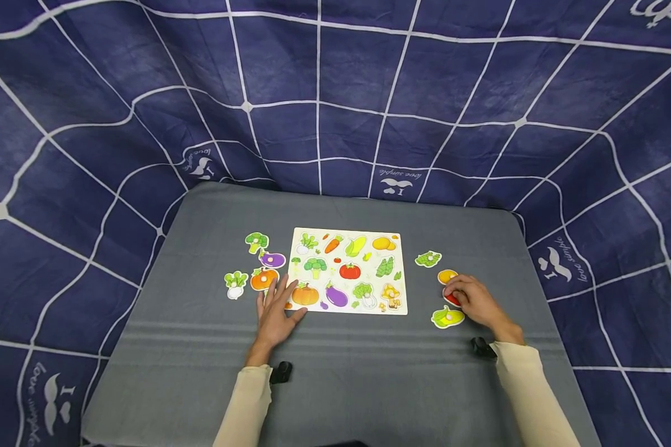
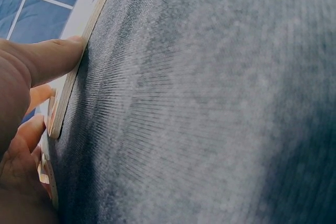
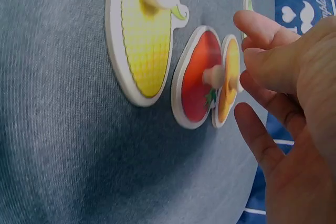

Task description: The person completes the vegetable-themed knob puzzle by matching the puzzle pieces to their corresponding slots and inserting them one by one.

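Note:
A puzzle board (image 1: 369,298) printed with vegetables lies mid-table. My left hand (image 1: 276,320) rests on its near left corner, fingers spread; the thumb (image 2: 55,59) touches the board's edge in the left wrist view. My right hand (image 1: 477,302) hovers over a red tomato piece (image 3: 197,90) and a yellow-orange piece (image 3: 229,66), fingers loosely bent. Nothing shows between those fingers, and the tomato's knob is free. Beside the tomato lies a corn piece (image 1: 447,317). Near my left hand are a pumpkin piece (image 1: 263,279), an eggplant piece (image 1: 272,259) and a turnip piece (image 1: 235,284).
A broccoli piece (image 1: 256,241) lies at the far left of the board. A green leafy piece (image 1: 428,259) sits to the board's right. The grey tabletop (image 1: 358,372) is bordered at the back and sides by blue checked cloth (image 1: 346,68).

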Action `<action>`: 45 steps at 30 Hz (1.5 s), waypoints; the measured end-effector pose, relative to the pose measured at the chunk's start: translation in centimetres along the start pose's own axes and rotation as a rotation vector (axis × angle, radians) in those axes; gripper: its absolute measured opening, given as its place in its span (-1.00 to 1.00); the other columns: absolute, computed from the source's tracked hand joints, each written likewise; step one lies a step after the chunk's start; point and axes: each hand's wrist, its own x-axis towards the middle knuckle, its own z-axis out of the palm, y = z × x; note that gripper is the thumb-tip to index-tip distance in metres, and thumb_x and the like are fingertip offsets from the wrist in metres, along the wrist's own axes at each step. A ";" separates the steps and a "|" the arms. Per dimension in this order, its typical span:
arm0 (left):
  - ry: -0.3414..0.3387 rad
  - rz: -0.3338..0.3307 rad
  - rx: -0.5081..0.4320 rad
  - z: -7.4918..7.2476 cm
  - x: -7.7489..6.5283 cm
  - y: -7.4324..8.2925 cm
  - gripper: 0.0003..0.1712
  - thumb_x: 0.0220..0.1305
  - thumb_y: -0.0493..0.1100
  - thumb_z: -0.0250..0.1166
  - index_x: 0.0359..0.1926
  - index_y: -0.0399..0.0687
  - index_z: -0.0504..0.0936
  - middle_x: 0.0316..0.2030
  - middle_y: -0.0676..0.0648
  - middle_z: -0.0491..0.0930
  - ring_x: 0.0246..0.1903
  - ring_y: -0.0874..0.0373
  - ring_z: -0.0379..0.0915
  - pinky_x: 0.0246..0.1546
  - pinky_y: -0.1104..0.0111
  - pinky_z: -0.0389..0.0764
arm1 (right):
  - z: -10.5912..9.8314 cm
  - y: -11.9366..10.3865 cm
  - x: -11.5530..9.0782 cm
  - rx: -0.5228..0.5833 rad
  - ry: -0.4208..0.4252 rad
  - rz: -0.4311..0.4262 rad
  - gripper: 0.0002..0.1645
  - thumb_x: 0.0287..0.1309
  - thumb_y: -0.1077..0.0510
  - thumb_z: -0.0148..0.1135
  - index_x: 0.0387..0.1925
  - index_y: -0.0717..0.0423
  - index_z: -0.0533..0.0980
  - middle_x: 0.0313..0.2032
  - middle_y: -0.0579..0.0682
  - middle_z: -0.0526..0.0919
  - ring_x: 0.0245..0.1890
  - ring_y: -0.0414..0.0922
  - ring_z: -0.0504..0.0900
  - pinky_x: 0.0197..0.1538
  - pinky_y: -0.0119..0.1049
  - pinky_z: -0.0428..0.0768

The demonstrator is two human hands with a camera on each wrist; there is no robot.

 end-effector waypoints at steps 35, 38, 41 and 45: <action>-0.014 -0.027 0.010 0.1 0.0 -0.1 -0.20 0.15 -0.14 0.47 0.41 -0.10 0.41 0.52 -0.21 0.15 0.55 -0.23 -0.16 0.46 -0.22 -0.34 | -0.1 1.6 -0.8 -0.034 -0.069 0.142 -0.79 0.06 0.53 0.30 -0.33 0.25 0.70 -0.23 0.08 0.71 -0.16 0.12 0.65 0.01 0.04 0.55; -0.018 -0.030 0.013 0.0 0.0 0.0 -0.21 0.17 -0.13 0.46 0.42 -0.09 0.40 0.53 -0.21 0.15 0.55 -0.23 -0.16 0.46 -0.22 -0.34 | 0.0 1.7 -0.8 -0.038 -0.076 0.138 -0.80 0.06 0.53 0.30 -0.32 0.26 0.69 -0.23 0.08 0.71 -0.16 0.12 0.65 0.00 0.03 0.55; -0.015 -0.025 0.011 -0.1 0.0 0.2 -0.20 0.16 -0.14 0.46 0.42 -0.10 0.40 0.52 -0.22 0.15 0.54 -0.24 -0.15 0.46 -0.22 -0.34 | -0.1 1.7 -0.8 -0.034 -0.087 0.145 -0.80 0.07 0.52 0.30 -0.31 0.26 0.69 -0.22 0.08 0.71 -0.16 0.12 0.64 0.00 0.03 0.55; -0.010 -0.016 0.009 -0.2 -0.1 0.3 -0.20 0.16 -0.15 0.46 0.41 -0.12 0.40 0.52 -0.24 0.15 0.54 -0.25 -0.15 0.45 -0.23 -0.34 | -0.1 1.7 -0.8 -0.038 -0.094 0.144 -0.80 0.06 0.50 0.32 -0.29 0.24 0.69 -0.24 0.06 0.71 -0.19 0.09 0.63 -0.05 0.00 0.56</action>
